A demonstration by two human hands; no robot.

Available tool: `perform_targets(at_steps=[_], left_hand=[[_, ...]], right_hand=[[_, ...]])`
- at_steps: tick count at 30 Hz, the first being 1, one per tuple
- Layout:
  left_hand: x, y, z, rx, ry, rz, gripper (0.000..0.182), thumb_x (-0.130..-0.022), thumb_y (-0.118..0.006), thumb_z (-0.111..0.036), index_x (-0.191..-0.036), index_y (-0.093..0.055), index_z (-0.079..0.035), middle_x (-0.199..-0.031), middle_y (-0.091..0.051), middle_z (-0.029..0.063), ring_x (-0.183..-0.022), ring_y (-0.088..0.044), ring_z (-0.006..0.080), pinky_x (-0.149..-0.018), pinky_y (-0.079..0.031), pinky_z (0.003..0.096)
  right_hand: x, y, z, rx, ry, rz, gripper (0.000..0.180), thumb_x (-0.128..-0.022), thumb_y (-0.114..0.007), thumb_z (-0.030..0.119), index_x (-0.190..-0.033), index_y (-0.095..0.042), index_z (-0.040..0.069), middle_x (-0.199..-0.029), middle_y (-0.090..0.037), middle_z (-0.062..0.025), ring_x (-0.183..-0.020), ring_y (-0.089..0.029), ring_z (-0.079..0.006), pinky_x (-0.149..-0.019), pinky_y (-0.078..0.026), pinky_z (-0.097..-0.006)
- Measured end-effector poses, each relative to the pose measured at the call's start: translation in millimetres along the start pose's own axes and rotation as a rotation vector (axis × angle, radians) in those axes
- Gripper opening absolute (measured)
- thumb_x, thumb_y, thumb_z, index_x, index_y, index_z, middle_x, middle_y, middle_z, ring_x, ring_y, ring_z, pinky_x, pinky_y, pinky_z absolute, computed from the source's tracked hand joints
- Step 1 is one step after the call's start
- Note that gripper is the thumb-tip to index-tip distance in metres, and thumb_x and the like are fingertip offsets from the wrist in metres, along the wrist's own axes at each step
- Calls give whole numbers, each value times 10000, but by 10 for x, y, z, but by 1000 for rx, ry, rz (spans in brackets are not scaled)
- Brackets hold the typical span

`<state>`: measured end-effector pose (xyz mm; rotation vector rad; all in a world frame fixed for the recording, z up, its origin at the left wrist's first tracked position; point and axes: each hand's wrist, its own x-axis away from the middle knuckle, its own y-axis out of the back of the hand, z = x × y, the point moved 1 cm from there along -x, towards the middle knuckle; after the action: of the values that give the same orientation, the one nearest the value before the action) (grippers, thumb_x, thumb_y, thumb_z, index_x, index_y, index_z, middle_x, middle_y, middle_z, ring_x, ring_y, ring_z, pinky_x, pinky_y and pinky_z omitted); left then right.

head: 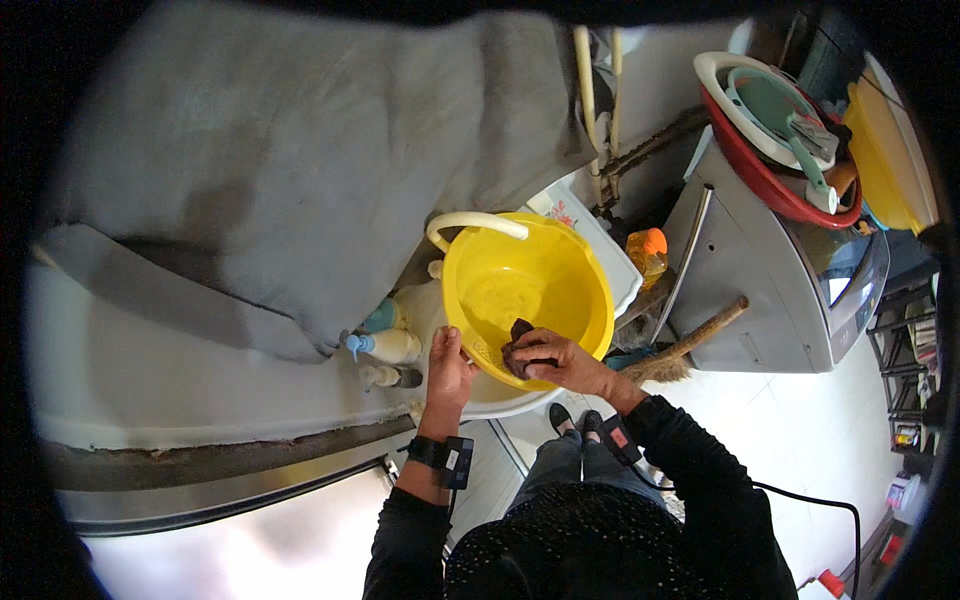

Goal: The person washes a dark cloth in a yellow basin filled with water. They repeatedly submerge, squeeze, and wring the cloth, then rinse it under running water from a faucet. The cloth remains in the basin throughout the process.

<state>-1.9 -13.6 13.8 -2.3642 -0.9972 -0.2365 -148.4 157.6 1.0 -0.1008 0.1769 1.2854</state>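
A yellow plastic basin (562, 255) sits tilted over a white sink (495, 409), with a little wet sheen at its bottom. My left hand (450, 375) grips the basin's rim on its near left side, thumb up. In my right hand (559, 360) is a bunched dark brown cloth (519, 330), pressed to the inner wall near the front rim. A white curved faucet (480, 219) arches over the basin's far left edge. Whether water runs from it I cannot tell.
Left of the basin stand pump bottles (390, 345) on the ledge, beneath a hanging grey cloth (300, 150). To the right are a bottle of orange liquid (646, 255), a straw broom (690, 341) and a grey washing machine (750, 277) with stacked basins (739, 169) on top.
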Motion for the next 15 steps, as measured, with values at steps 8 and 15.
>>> perform_targets(at_steps=[8, 15], left_hand=[[-113, -114, -248, -72, -146, -169, 276, -988, -481, -264, -1106, -526, -19, -1094, -594, 79, -975, -596, 194, -812, -508, 353], [-158, 9, -350, 64, -49, -248, 295, -992, -471, -259, -1156, -527, -20, -1112, -590, 76, -977, -599, 195, -812, -509, 326]], right_hand=[[-511, -580, 156, 71, 105, -179, 164, -725, -726, 65, -874, -663, 39, -870, -596, -114, -840, -595, -269, -755, -475, -334], [-1049, -656, 60, -42, -42, -434, 169, -789, -716, 120, -892, -649, 5, -870, -637, -106, -787, -615, -206, -721, -483, -297]])
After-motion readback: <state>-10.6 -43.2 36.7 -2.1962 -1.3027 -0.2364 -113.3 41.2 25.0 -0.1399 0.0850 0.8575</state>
